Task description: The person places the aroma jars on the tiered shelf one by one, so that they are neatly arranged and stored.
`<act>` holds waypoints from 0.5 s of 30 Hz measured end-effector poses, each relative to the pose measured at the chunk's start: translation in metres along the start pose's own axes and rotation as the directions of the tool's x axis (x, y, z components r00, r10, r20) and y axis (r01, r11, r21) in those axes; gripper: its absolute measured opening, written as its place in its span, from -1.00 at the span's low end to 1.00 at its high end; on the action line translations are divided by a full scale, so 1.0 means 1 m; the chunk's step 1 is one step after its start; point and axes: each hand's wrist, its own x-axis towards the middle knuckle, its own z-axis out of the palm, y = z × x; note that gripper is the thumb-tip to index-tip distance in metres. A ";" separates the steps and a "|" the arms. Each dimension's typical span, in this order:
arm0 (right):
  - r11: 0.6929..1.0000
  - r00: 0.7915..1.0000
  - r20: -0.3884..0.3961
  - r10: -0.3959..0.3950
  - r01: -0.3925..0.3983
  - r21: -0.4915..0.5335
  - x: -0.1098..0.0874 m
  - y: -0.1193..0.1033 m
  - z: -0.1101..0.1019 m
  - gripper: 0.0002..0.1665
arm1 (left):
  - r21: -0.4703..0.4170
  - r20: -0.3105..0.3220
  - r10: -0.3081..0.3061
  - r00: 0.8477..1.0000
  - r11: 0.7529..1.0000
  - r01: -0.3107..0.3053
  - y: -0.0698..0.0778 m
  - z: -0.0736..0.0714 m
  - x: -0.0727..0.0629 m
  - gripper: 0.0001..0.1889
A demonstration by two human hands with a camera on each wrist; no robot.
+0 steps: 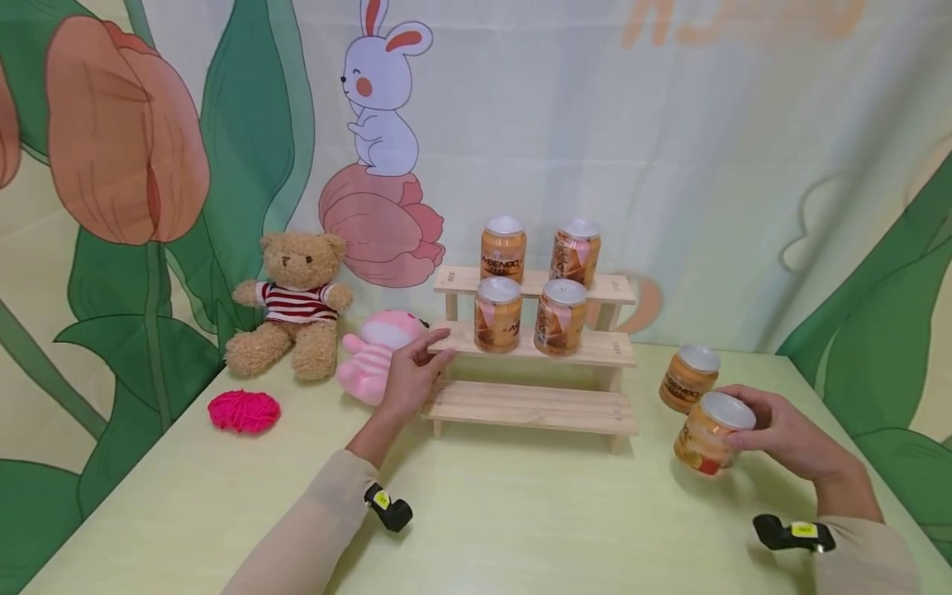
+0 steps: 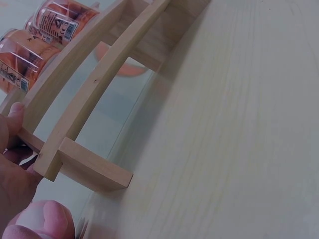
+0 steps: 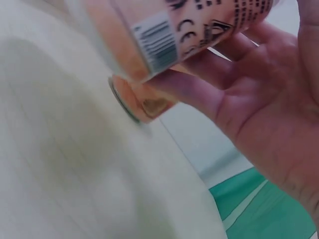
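My right hand (image 1: 781,430) holds an orange can (image 1: 706,442) with a silver lid, slightly tilted and just off the table. In the right wrist view, fingers (image 3: 199,94) curl round the can (image 3: 164,35) beside its barcode. A second can (image 1: 689,380) stands on the table right behind it. My left hand (image 1: 411,376) grips the left end of the middle tier of a three-tier wooden display shelf (image 1: 528,405). Two cans (image 1: 498,318) stand on that middle tier, and two more cans (image 1: 502,252) on the top tier. The bottom tier bears nothing.
Left of the shelf lies a pink plush toy (image 1: 368,364), close beside my left hand. Farther left a teddy bear (image 1: 301,306) in a striped shirt sits near a bundle of pink yarn (image 1: 244,411). A printed curtain (image 1: 714,165) hangs behind the table (image 1: 521,512).
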 end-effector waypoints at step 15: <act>0.994 0.993 -0.095 -0.074 0.066 -0.082 0.035 -0.050 0.038 -0.45 | -0.004 -0.001 -0.002 1.000 1.000 0.002 0.001 0.000 0.000 -0.60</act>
